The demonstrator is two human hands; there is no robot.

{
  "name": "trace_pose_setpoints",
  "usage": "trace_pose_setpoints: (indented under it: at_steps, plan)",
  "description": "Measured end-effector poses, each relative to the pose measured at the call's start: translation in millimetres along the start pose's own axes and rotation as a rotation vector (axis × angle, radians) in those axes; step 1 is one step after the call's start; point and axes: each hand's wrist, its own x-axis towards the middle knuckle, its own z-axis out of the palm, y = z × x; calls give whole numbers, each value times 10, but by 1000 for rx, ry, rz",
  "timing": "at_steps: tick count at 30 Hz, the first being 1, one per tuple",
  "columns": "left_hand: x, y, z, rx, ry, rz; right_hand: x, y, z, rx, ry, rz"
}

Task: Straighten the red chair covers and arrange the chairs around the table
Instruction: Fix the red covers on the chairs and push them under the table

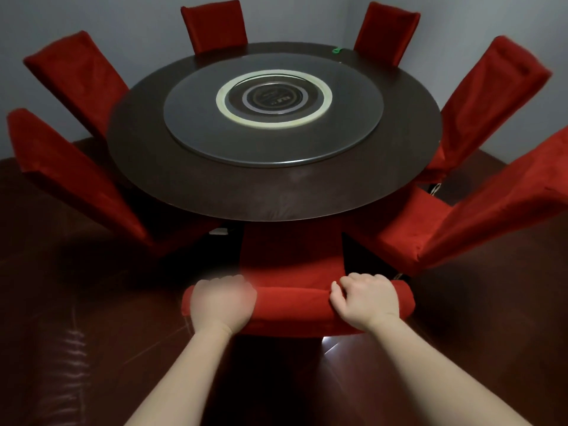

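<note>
A red-covered chair [292, 272] stands right in front of me, its seat tucked under the near edge of the round dark table [172, 179]. My left hand [222, 299] grips the left part of its backrest top, fingers curled over the cloth. My right hand [367, 299] grips the right part the same way, thumb on the near side. Several more red-covered chairs ring the table; the one at the near right [461, 216] stands turned at an angle with its seat out from under the table.
A grey glass turntable [199, 130] lies on the table's middle. A small green object [337, 50] sits at the table's far edge. Grey walls close in behind the far chairs. The floor [76, 302] is dark, glossy red-brown.
</note>
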Motion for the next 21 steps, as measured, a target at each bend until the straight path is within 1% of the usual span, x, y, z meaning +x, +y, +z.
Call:
trace_pose_setpoints:
  at_steps: [6, 12, 17, 21]
  plan:
    - [133, 335, 19, -8, -49, -31, 224, 384, 46, -10, 83, -74]
    - [376, 263, 68, -8, 8, -12, 464, 379, 142, 21, 161, -78]
    - [644, 85, 159, 22, 20, -22, 659, 259, 213, 63, 115, -36]
    - [716, 177, 202, 24, 51, -18, 768, 375, 215, 68, 83, -48]
